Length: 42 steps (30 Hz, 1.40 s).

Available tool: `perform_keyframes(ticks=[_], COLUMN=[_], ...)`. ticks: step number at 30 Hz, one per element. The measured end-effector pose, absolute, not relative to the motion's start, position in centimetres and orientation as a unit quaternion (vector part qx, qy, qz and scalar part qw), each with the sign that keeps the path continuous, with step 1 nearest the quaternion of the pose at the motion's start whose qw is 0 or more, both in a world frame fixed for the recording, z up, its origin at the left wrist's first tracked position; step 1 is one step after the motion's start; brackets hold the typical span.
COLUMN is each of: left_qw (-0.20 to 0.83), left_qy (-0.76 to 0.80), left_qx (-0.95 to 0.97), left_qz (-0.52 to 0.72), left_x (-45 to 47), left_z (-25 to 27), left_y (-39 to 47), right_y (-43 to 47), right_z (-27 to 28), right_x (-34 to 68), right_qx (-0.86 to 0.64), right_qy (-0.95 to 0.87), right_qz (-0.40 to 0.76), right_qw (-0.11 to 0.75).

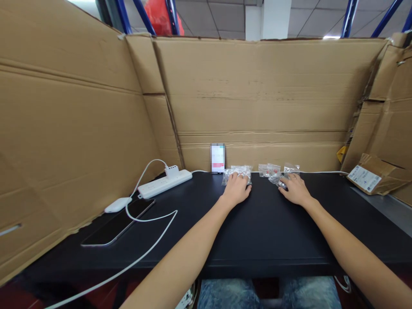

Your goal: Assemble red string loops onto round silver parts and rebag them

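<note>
Black tabletop (pixel 257 231), clear packets (pixel 245 170) under the loosely spread left hand (pixel 237 189), other packets (pixel 269 170) at the right hand (pixel 296 190), grip unclear.

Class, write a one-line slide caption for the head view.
Left hand and right hand at separate groups of clear plastic bags on a black table.

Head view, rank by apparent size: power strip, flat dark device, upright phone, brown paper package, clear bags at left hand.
1. Flat dark device and brown paper package: too alike to rank.
2. Power strip.
3. Upright phone and clear bags: unsure, left hand covers part of the bags.
</note>
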<state>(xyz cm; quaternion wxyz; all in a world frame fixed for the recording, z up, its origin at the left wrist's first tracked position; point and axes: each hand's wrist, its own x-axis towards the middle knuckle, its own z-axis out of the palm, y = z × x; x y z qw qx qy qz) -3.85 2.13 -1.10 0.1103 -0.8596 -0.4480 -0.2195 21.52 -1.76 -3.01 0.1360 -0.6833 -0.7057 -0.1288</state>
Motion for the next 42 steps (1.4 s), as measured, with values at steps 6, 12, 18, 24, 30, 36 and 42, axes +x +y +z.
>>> perform_keyframes(ticks=[6, 12, 18, 24, 30, 36, 42], left_qw=[0.106, 0.053, -0.085, -0.285, -0.458, -0.540, -0.587], left_qy=[-0.422, -0.371, -0.415, -0.421, -0.383, -0.353, -0.321], left_qx=[-0.869, -0.893, -0.857, -0.768, -0.659, -0.578, -0.559], left_qz=[-0.237, -0.249, -0.293, -0.389, -0.458, -0.499, -0.490], left_x=[-2.6, -0.5, 0.1, -0.2, 0.1, 0.1, -0.1], left_z=[-0.6, -1.2, -1.3, -1.7, -1.6, -0.7, 0.1], left_y=[0.5, -1.5, -1.8, -0.1, 0.7, 0.1, -0.7], right_y=[-3.2, -3.1, -2.4, -2.7, -3.1, -3.1, -2.9], right_z=[-1.7, -2.0, -2.7, -2.4, -1.9, -1.8, -1.7], right_x=[19.3, 18.1, 17.7, 17.2, 17.1, 17.4, 18.1], right_qx=[-0.655, -0.602, -0.551, -0.510, -0.484, -0.519, -0.556], right_qy=[-0.727, -0.759, -0.756, -0.750, -0.770, -0.747, -0.700], right_qz=[-0.139, -0.041, 0.101, 0.171, 0.010, -0.057, -0.094], right_qw=[0.148, 0.245, 0.338, 0.385, 0.415, 0.410, 0.438])
